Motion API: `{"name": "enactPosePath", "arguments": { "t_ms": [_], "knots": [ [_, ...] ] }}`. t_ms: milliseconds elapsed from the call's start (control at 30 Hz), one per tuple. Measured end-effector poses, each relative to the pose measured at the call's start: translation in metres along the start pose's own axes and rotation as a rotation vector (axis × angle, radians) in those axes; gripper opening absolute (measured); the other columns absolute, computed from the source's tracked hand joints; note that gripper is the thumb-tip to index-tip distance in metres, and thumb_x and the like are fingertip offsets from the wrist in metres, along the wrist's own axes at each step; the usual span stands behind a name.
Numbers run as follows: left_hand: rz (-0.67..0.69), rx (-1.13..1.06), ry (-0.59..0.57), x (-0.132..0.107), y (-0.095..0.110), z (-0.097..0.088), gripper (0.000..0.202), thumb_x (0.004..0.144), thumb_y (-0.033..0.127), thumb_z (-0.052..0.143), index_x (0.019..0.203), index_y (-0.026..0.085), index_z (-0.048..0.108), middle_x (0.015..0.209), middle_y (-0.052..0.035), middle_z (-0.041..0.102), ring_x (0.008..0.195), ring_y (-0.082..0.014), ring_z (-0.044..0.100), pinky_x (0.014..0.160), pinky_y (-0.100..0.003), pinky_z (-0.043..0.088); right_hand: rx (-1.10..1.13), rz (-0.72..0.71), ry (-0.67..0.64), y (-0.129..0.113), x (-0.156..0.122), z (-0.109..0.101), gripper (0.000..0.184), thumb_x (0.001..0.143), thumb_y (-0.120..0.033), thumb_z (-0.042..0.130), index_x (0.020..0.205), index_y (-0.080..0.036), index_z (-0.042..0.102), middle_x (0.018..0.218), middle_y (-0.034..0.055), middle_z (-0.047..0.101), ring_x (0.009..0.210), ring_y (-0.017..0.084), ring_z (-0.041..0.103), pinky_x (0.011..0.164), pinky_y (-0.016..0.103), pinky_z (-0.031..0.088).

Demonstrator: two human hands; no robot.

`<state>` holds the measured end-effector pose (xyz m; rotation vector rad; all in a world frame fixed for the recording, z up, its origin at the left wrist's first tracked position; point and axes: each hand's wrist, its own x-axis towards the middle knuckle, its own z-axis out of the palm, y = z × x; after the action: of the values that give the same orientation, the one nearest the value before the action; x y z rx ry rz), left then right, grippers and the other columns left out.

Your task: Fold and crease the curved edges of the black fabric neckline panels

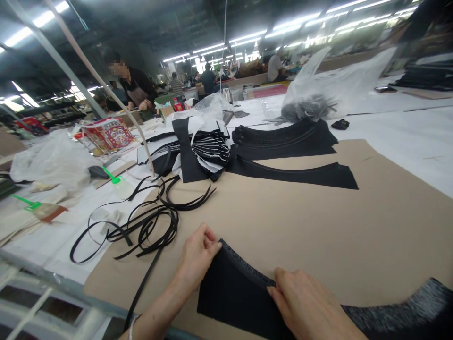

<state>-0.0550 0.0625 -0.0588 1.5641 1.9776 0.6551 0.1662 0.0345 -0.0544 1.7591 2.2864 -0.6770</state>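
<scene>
A black curved fabric panel [237, 293] lies on the brown board, with a speckled grey band along its curved upper edge. My left hand [201, 250] pinches the panel's upper left corner between thumb and fingers. Farther along the same edge, my right hand [300, 297] grips the band with thumb and fingertips. Past my right wrist the panel's other end [417, 307] shows its speckled grey side. Left of my left hand, a tangle of narrow black strips [155, 226] rests on the board, and one strip runs down beside my left forearm.
Beyond my hands lie a single black curved panel [297, 174] and a stack of similar panels [283, 139]. A bundle of black and white pieces [208, 151] sits left of them. Two green-capped bottles [120, 184] stand left. A co-worker [132, 85] is across the table [399, 127].
</scene>
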Motion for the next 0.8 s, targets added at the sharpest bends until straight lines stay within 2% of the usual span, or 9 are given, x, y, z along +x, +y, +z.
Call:
{"name": "enactPosePath", "arguments": {
  "t_ms": [67, 133, 200, 267, 333, 433, 500, 633, 800],
  "knots": [
    [0.024, -0.037, 0.06, -0.006, 0.001, -0.006, 0.008, 0.084, 0.026, 0.051, 0.078, 0.022, 0.047, 0.058, 0.0072, 0.046, 0.056, -0.0119, 0.049, 0.053, -0.023, 0.039, -0.002, -0.005, 0.002, 0.001, 0.001, 0.001, 0.024, 0.092, -0.018, 0.044, 0.082, -0.018, 0.065, 0.077, 0.0111, 0.069, 0.077, 0.03, 0.069, 0.055, 0.03, 0.034],
    [0.155, -0.039, 0.109, -0.018, 0.003, -0.009, 0.008, 0.088, 0.024, 0.046, 0.083, 0.021, 0.052, 0.07, 0.003, 0.054, 0.067, -0.0128, 0.054, 0.063, -0.025, 0.045, -0.001, -0.017, 0.034, 0.002, 0.002, 0.003, 0.024, 0.092, -0.018, 0.044, 0.079, -0.018, 0.065, 0.075, 0.0109, 0.069, 0.075, 0.029, 0.069, 0.055, 0.029, 0.035],
    [0.426, 0.017, 0.103, -0.032, 0.004, -0.005, 0.017, 0.091, 0.018, 0.041, 0.094, 0.021, 0.057, 0.091, -0.0026, 0.061, 0.086, -0.0144, 0.058, 0.078, -0.027, 0.048, 0.004, -0.03, 0.078, 0.004, 0.003, 0.007, 0.022, 0.09, -0.018, 0.047, 0.077, -0.017, 0.064, 0.072, 0.0107, 0.068, 0.072, 0.026, 0.069, 0.054, 0.028, 0.036],
    [0.734, 0.123, 0.042, -0.045, 0.001, 0.005, 0.028, 0.092, 0.011, 0.038, 0.108, 0.02, 0.058, 0.107, -0.0066, 0.062, 0.101, -0.0161, 0.057, 0.088, -0.03, 0.049, -0.001, -0.035, 0.119, 0.005, 0.003, 0.01, 0.02, 0.089, -0.017, 0.048, 0.076, -0.017, 0.064, 0.072, 0.0106, 0.068, 0.07, 0.025, 0.068, 0.055, 0.027, 0.037],
    [0.908, 0.238, -0.001, -0.053, -0.004, 0.016, 0.035, 0.09, 0.008, 0.038, 0.12, 0.017, 0.055, 0.113, -0.0087, 0.063, 0.105, -0.0173, 0.057, 0.091, -0.03, 0.05, -0.014, -0.027, 0.143, 0.005, 0.003, 0.012, 0.019, 0.088, -0.016, 0.049, 0.075, -0.017, 0.064, 0.072, 0.0103, 0.068, 0.07, 0.024, 0.068, 0.056, 0.026, 0.038],
    [0.972, 0.387, 0.042, -0.056, -0.012, 0.027, 0.037, 0.089, 0.008, 0.041, 0.123, 0.012, 0.055, 0.115, -0.0101, 0.064, 0.106, -0.0192, 0.059, 0.092, -0.031, 0.052, -0.025, -0.005, 0.158, 0.001, 0.0, 0.009, 0.02, 0.088, -0.016, 0.049, 0.074, -0.017, 0.064, 0.071, 0.0102, 0.068, 0.069, 0.023, 0.068, 0.057, 0.026, 0.039],
    [0.977, 0.455, 0.09, -0.056, -0.014, 0.029, 0.035, 0.09, 0.011, 0.042, 0.122, 0.013, 0.056, 0.116, -0.0093, 0.065, 0.106, -0.0198, 0.061, 0.09, -0.032, 0.054, -0.033, 0.003, 0.157, -0.002, -0.002, 0.005, 0.02, 0.089, -0.017, 0.05, 0.075, -0.017, 0.065, 0.073, 0.0108, 0.069, 0.07, 0.023, 0.068, 0.058, 0.026, 0.04],
    [0.999, 0.543, 0.168, -0.059, -0.014, 0.029, 0.034, 0.093, 0.019, 0.043, 0.124, 0.021, 0.058, 0.116, -0.0056, 0.066, 0.106, -0.0194, 0.062, 0.087, -0.033, 0.056, -0.037, 0.016, 0.142, -0.002, -0.007, -0.003, 0.019, 0.09, -0.022, 0.053, 0.077, -0.016, 0.066, 0.075, 0.0118, 0.068, 0.074, 0.024, 0.068, 0.061, 0.027, 0.042],
    [1.053, 0.607, 0.25, -0.062, -0.015, 0.031, 0.036, 0.095, 0.028, 0.042, 0.127, 0.028, 0.058, 0.119, -0.0068, 0.064, 0.109, -0.02, 0.061, 0.089, -0.032, 0.054, -0.044, 0.025, 0.145, 0.023, -0.022, -0.012, 0.023, 0.09, -0.032, 0.056, 0.077, -0.016, 0.067, 0.071, 0.0098, 0.067, 0.075, 0.026, 0.066, 0.059, 0.028, 0.038]
  ]
}}
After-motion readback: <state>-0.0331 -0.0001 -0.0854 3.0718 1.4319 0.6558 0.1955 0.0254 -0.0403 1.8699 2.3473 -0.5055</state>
